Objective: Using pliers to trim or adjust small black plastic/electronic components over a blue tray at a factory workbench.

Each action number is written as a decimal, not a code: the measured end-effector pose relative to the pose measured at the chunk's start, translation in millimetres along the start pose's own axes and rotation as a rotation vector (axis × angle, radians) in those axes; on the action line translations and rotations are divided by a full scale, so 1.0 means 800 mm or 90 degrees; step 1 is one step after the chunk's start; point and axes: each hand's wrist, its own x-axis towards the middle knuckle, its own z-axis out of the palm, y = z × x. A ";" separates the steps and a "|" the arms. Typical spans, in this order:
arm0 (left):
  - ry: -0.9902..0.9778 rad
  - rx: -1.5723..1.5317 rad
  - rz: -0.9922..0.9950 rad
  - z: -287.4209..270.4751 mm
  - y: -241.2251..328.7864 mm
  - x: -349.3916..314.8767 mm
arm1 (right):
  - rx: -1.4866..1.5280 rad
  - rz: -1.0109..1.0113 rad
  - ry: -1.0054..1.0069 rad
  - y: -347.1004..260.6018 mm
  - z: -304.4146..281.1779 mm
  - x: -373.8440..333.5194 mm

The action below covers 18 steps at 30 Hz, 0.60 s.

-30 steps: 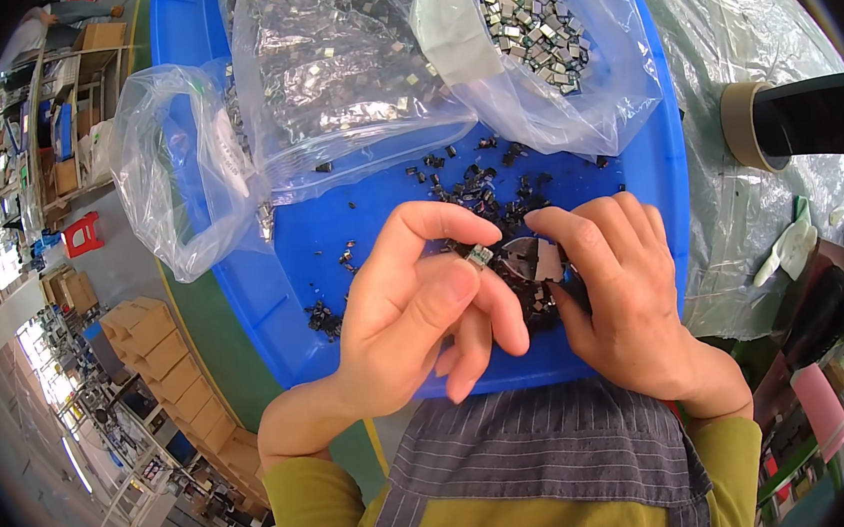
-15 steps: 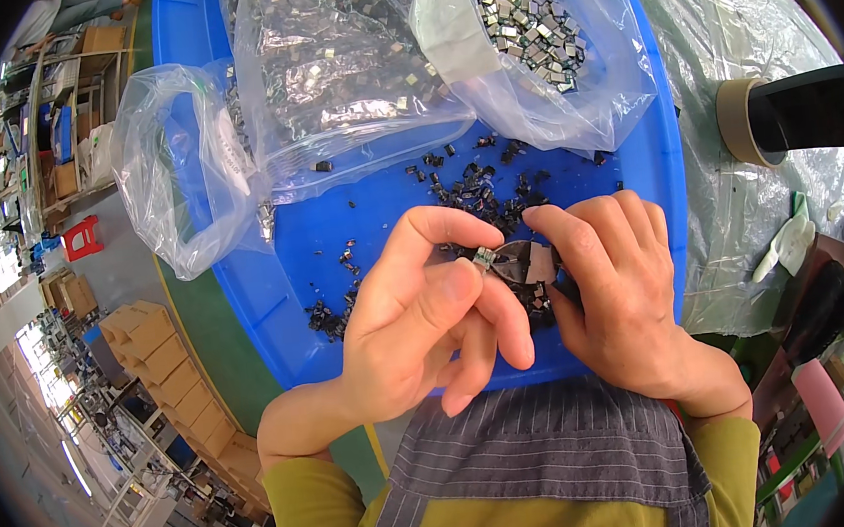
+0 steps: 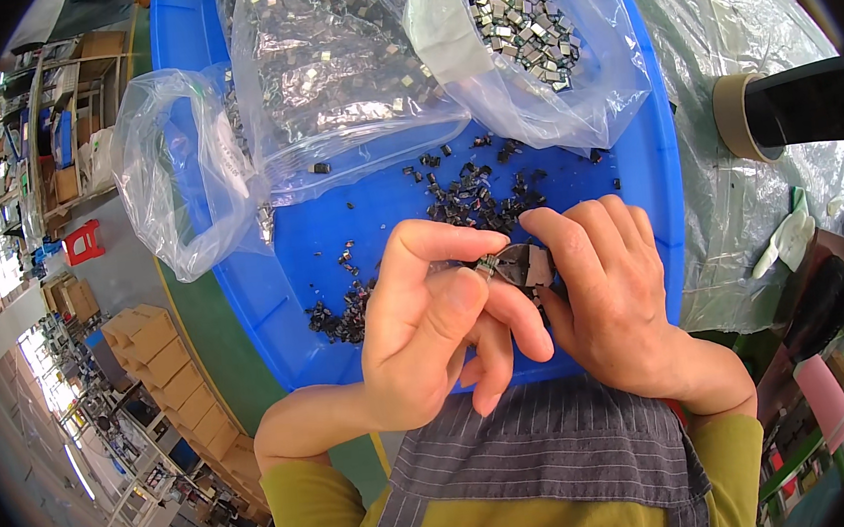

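My left hand (image 3: 428,328) pinches a small metal-and-dark component (image 3: 487,266) between thumb and index finger, the other fingers loosely curled. Against it, my right hand (image 3: 610,292) is closed on a dark metal tool with a brownish square face (image 3: 536,267); its grip end is hidden by my fingers, so its exact kind is unclear. Both hands are over the near part of a large blue tray (image 3: 273,277). Beyond them lies a heap of small black pieces (image 3: 476,193), and a second heap (image 3: 341,316) sits beside my left hand.
Across the tray's far side lie a clear plastic bag (image 3: 336,80) of components and an open bag (image 3: 616,66) of small shiny metal-topped parts. Another crumpled clear bag (image 3: 149,187) hangs over the left rim. To the right are a tape roll (image 3: 734,120) and plastic sheeting (image 3: 714,268).
My left hand has shifted slightly right, bringing its component up against the dark tool. The index finger has come down nearer the thumb. My right hand has moved slightly left.
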 end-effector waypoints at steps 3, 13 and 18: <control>-0.015 0.014 0.020 0.000 -0.001 -0.002 | 0.014 0.003 -0.026 -0.001 -0.004 -0.003; 0.003 0.075 0.030 -0.004 0.003 0.000 | 0.368 0.109 -0.159 -0.009 -0.018 0.001; 0.019 0.145 0.044 -0.006 0.004 -0.002 | 0.536 0.416 -0.253 -0.004 -0.044 0.019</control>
